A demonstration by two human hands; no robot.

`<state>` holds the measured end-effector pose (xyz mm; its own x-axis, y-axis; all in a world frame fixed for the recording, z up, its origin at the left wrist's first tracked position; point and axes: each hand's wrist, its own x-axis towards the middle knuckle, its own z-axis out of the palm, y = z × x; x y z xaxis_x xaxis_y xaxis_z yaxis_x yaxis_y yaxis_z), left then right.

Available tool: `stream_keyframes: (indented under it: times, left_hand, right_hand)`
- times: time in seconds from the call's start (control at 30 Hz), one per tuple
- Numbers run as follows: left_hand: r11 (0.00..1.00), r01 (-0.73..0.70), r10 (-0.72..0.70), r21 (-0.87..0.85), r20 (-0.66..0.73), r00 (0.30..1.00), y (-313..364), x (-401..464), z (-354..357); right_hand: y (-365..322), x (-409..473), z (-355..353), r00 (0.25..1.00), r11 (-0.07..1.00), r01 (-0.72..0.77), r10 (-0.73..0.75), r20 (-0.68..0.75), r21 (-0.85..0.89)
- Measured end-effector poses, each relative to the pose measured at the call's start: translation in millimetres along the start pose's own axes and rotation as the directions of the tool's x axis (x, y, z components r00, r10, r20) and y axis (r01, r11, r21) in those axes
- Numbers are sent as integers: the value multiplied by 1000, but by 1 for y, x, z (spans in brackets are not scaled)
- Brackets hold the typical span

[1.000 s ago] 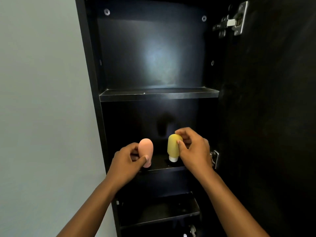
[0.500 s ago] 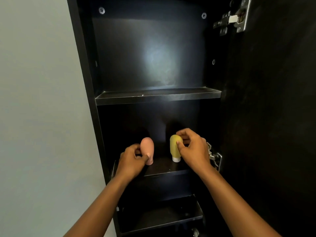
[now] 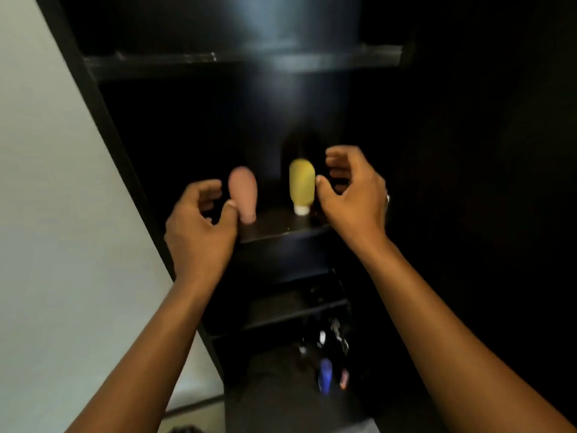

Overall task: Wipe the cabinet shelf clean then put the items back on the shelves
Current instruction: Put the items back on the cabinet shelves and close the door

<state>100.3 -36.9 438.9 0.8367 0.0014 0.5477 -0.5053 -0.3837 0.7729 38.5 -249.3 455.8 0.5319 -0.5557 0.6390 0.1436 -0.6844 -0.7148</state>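
Head view, blurred by motion. Black cabinet (image 3: 103,98) open, pale wall (image 3: 46,214) to its left. Middle shelf (image 3: 281,228) carrying two squeeze bottles, both standing cap-down: pink bottle (image 3: 243,193) on the left, yellow bottle (image 3: 301,182) with white cap (image 3: 301,210) on the right, the two set apart with a dark gap between.

Left hand (image 3: 199,232) just left of and nearer than the pink bottle, fingers loosely curled, grip released; thumb tip (image 3: 230,205) at the bottle's lower left edge, touching or only overlapping in view, cannot tell which. Nothing held.

Right hand (image 3: 352,195) just right of the yellow bottle, fingers spread and loosely bent, grip released; thumb tip close beside the bottle's right edge, contact not resolvable through blur. Ring (image 3: 387,198) on one finger of this hand.

Upper shelf (image 3: 243,59) above, bare where visible, with a soft light reflection on the back panel. Lower shelf (image 3: 293,310) below the bottles, dark. Further down, near the cabinet's bottom, a cluster of small items: a blue bottle (image 3: 325,375), a small pink item (image 3: 344,378) to its right, several dark pieces with white spots above these, too blurred to identify.
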Motion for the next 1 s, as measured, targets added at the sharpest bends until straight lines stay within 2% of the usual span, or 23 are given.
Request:
stream_keyframes:
  times: [0.07,0.13,0.23,0.33,0.4,0.5,0.57,0.63,0.73,0.87,1.0]
  left_hand:
    - [990,-122,120,-66,-34,992,8,-26,3]
    - [977,-162,166,-140,18,986,6,-54,14]
    - [978,-66,104,-200,187,977,-24,-102,40]
    - [992,77,-36,-98,361,932,-75,-149,70]
    - [995,97,-102,36,493,864,-113,-177,90]
    - [964,216,-262,154,668,696,-164,-218,121]
    - [941,258,-333,218,734,592,-192,-240,141]
    - [926,259,-374,274,760,532,-215,-260,157]
    - [909,265,-416,323,759,502,-242,-282,177]
    - [919,225,-395,325,781,484,-264,-298,196]
    - [929,210,-369,304,774,514,-272,-302,209]
  right_hand:
    - [3,-25,-10,996,1000,-2,3,-86,15]
    - [15,-56,-17,990,1000,-5,7,-144,15]
    - [53,-111,-18,989,998,-56,53,-134,-15]
    - [101,-167,-13,979,976,-205,202,-40,-76]
    - [135,-198,-8,947,941,-307,317,51,-145]
    - [183,-237,0,851,860,-403,478,216,-314]
    - [211,-258,8,763,785,-438,582,281,-438]
    - [234,-277,15,689,718,-405,647,328,-566]
    - [255,-296,22,614,667,-327,689,386,-670]
    - [272,-305,33,517,639,-193,711,477,-744]
    - [286,-308,44,478,610,-178,739,474,-772]
